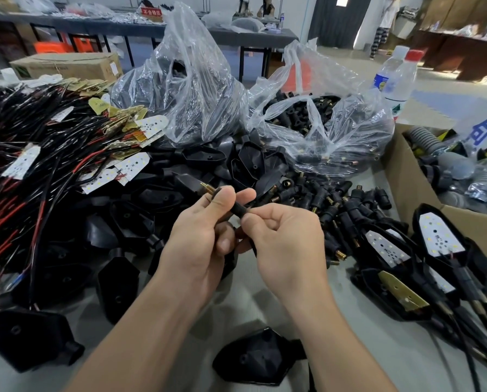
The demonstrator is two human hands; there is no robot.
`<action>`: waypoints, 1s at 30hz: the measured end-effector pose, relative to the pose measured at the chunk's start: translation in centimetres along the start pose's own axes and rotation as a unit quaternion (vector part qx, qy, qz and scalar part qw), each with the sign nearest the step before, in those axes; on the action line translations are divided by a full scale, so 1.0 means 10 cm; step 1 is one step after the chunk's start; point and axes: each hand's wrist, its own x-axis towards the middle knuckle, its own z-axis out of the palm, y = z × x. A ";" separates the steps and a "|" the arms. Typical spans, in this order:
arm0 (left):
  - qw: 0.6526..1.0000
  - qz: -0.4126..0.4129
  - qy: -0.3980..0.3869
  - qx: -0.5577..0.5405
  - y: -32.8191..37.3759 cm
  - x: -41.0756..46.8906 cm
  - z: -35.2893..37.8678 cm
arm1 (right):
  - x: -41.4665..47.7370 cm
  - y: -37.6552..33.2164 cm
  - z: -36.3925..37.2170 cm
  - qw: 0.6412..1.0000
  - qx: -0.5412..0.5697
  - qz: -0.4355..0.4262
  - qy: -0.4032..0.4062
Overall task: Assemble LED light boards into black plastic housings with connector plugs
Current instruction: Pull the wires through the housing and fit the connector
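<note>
Both hands meet over the middle of the table on one black connector plug [238, 208] with a brass threaded tip pointing up-left. My left hand [205, 233] pinches its upper end; my right hand [284, 241] pinches its lower end, where a black wire leaves it. A heap of empty black housings [236, 165] lies just behind the hands. Wired LED boards [129, 165] with red and black leads are piled at the left. Loose plugs [335, 205] lie at the right. Assembled housings with boards [440, 239] sit at the far right.
Two clear plastic bags [197, 89] stand at the back, one holding more plugs. A cardboard box [423, 190] of parts is at the right, with two water bottles [397, 77] behind it. Single housings lie near the front edge [259, 357] and front left [30, 338]. A person stands far back right.
</note>
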 end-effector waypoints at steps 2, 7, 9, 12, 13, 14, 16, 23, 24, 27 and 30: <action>1.000 -0.002 -0.002 -0.014 0.00 0.02 -0.02 | 0.00 -0.01 -0.03 0.999 0.013 0.026 -0.023; 0.999 0.042 0.004 -0.001 0.04 0.02 -0.05 | 0.04 -0.04 -0.18 0.961 0.214 0.111 -0.137; 0.999 0.046 0.004 0.015 0.05 0.00 -0.04 | 0.05 -0.05 -0.17 0.956 0.238 0.102 -0.140; 0.999 0.042 0.004 0.003 0.06 -0.02 0.01 | 0.06 -0.01 -0.11 0.989 0.116 0.033 -0.086; 0.999 0.041 0.008 -0.008 0.06 -0.02 0.02 | 0.05 0.00 -0.10 0.996 0.059 0.014 -0.072; 0.999 0.045 0.015 -0.014 0.05 -0.01 0.02 | 0.05 0.01 -0.09 0.998 0.014 -0.004 -0.060; 0.998 0.055 0.027 -0.005 0.05 -0.01 0.02 | 0.02 0.02 -0.07 0.997 -0.049 -0.051 -0.032; 0.998 0.055 0.022 -0.006 0.07 0.00 0.00 | -0.03 -0.03 -0.04 0.988 -0.110 -0.093 -0.054; 0.998 0.055 0.010 -0.008 0.08 0.00 -0.01 | -0.03 -0.05 -0.04 0.993 -0.068 -0.071 -0.063; 0.998 0.059 -0.033 -0.008 0.13 0.01 -0.05 | -0.01 -0.08 -0.05 0.994 0.061 0.012 -0.088; 0.997 0.059 -0.050 -0.011 0.14 0.01 -0.07 | 0.01 -0.06 -0.09 0.983 0.139 0.046 -0.111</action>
